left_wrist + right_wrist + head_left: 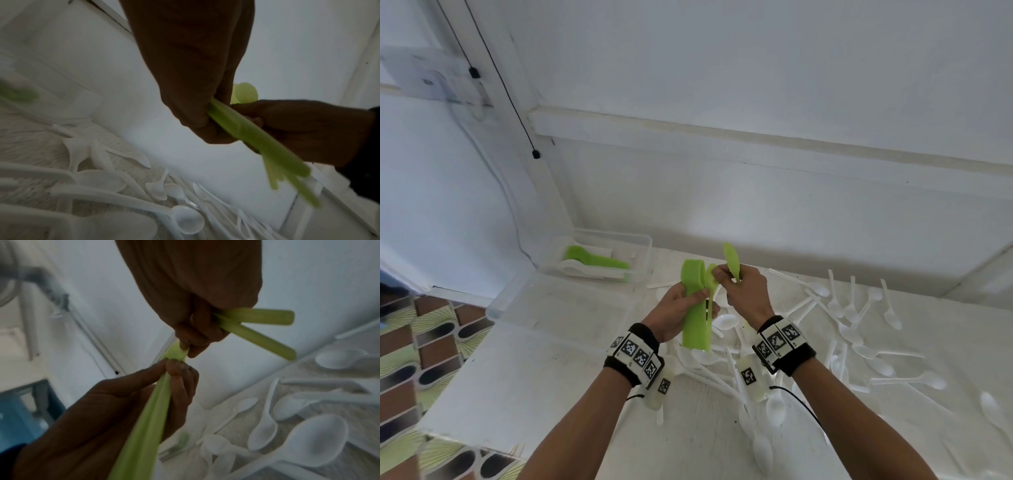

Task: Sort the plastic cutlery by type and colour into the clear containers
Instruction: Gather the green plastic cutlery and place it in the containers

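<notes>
Head view: looks forward and down from above, both hands at frame centre, wall filling the upper half. Left and right wrist views: close, low, aimed up along the fingers. All three share the green cutlery bundle (697, 308) and white spoons (320, 444).

Home interior — patterned floor tiles (431, 346), plain white wall (756, 68), white table (524, 377)

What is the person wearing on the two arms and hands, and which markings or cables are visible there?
Both forearms are bare, without sleeves or gloves. The left wrist and the right wrist each carry a black band with white blocks printed with black-and-white square codes. Under each band hangs a pale boxy unit with one more code, and a thin black cable runs from it.
</notes>
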A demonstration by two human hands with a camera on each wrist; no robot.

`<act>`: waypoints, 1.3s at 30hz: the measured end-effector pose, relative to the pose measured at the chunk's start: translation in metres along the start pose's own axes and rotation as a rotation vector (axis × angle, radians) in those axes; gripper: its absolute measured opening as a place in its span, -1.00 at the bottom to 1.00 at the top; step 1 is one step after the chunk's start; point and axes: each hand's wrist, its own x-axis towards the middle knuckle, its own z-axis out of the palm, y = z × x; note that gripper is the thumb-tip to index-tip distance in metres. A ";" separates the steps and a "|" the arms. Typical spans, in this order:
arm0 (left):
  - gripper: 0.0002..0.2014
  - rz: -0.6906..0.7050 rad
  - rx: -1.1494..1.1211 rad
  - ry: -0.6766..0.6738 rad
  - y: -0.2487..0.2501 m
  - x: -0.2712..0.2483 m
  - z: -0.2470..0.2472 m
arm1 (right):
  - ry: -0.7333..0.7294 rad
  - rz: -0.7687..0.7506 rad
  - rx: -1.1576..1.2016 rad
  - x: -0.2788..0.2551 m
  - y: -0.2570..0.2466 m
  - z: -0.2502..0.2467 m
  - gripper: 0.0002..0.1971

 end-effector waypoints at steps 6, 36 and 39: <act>-0.77 -0.074 0.017 -0.155 0.008 -0.002 0.003 | 0.015 0.094 0.181 -0.005 0.010 0.002 -0.85; -0.67 -0.006 -0.022 0.152 -0.018 0.009 -0.007 | -0.081 0.171 0.272 -0.015 0.011 0.012 -0.91; -0.63 0.006 -0.052 0.120 -0.016 0.008 -0.006 | -0.141 0.150 0.339 -0.015 0.009 0.012 -0.88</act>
